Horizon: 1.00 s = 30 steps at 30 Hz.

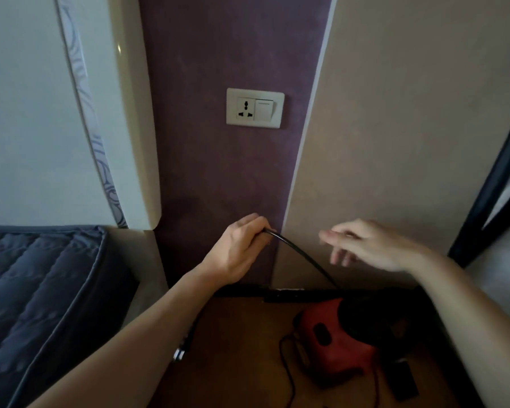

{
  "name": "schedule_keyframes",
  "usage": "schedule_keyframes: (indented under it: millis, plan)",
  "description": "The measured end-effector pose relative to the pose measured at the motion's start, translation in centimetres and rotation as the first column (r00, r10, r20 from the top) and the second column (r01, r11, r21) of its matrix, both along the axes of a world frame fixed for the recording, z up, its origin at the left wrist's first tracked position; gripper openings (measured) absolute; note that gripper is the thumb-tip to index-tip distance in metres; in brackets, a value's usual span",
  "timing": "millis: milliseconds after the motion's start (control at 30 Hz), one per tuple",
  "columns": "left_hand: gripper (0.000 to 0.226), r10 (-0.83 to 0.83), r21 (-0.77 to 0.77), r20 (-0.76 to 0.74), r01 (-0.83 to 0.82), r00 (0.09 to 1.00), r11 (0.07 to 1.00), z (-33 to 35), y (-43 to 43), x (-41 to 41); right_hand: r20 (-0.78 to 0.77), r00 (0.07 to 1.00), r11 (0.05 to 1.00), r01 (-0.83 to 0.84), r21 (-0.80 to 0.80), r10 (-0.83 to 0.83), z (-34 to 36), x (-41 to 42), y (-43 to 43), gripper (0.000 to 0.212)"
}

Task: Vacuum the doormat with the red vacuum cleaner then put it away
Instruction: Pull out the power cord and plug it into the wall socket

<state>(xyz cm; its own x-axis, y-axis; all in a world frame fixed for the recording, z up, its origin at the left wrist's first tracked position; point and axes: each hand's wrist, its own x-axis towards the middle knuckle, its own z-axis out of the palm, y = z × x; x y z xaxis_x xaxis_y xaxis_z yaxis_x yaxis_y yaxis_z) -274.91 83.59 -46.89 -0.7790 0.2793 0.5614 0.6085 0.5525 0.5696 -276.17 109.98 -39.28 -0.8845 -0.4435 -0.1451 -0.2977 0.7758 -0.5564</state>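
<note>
1. Cord first: a thin black power cord (304, 257) comes out of my left hand (239, 248) and slants down to the right, straight and taut-looking. It drops toward the dark skirting just above the vacuum.
2. The left hand is curled into a fist round that cord, knuckles close to the purple textured wall panel (227, 54).
3. The right hand (368, 245) holds nothing. Its fingers are loosely spread and point left toward the cord, apart from it and a little blurred.
4. The small red plastic vacuum cleaner (333, 340) sits on the brown wooden floor (242, 334) at lower right, near the wall. Its black rounded end lies toward the wall and right, its red casing toward me and left, so the long axis looks diagonal. The dim light keeps me from being surer.
5. A cream wall socket with a rocker switch (254, 108) is on the purple panel well above both hands, with nothing plugged in.
6. A dark blue quilted mattress (42, 284) fills the lower left, below a glossy cream headboard (130, 113).
</note>
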Motion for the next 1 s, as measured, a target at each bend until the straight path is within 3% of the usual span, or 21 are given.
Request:
schedule_keyframes:
  millis: [100,200,267,367,567,667,800,933,1000]
  plan:
    - [0.015,-0.137,-0.184,-0.19,0.102,0.972,0.978,2.9,1.8,1.1,0.091,0.988,0.947,0.149,-0.285,-0.128,-1.4,-0.2,-3.9,0.063]
    - [0.009,-0.351,-0.405,-0.218,0.243,0.91,0.881,3.8,3.4,2.8,0.443,0.895,0.816,0.293,-0.498,-0.051,-2.4,-0.6,-7.2,0.06]
    - [0.01,-0.429,-0.522,-0.178,0.285,0.885,0.804,3.5,4.0,3.4,0.618,0.785,0.785,0.361,-0.503,0.034,-2.8,-0.6,-8.8,0.062]
    - [0.012,-0.482,-0.639,-0.142,0.292,0.865,0.712,2.8,3.6,3.6,0.681,0.73,0.756,0.412,-0.509,0.061,-3.1,-0.4,-10.3,0.05]
    - [0.013,-0.502,-0.779,-0.101,0.246,0.859,0.577,1.9,2.2,4.4,0.798,0.596,0.496,0.668,-0.555,0.09,-3.7,-0.8,-12.2,0.022]
    - [0.025,-0.475,-0.714,-0.086,0.279,0.876,0.643,1.5,1.3,5.2,0.727,0.686,0.474,0.625,-0.62,0.045,-3.8,-1.7,-12.5,0.035]
    - [0.043,-0.329,-0.403,-0.074,0.274,0.941,0.874,1.7,-0.3,5.9,0.637,0.768,0.412,0.562,-0.717,0.062,-3.7,-2.2,-12.0,0.029]
    - [0.028,-0.079,-0.126,-0.121,0.064,0.99,0.99,0.8,-1.6,5.1,0.497,0.867,0.467,0.45,-0.761,-0.025,-3.5,-0.9,-11.4,0.021]
    - [0.018,0.1,0.096,0.002,-0.1,0.995,0.99,0.2,-1.4,4.1,0.413,0.908,0.493,0.388,-0.779,-0.063,-3.8,0.0,-11.4,0.022]
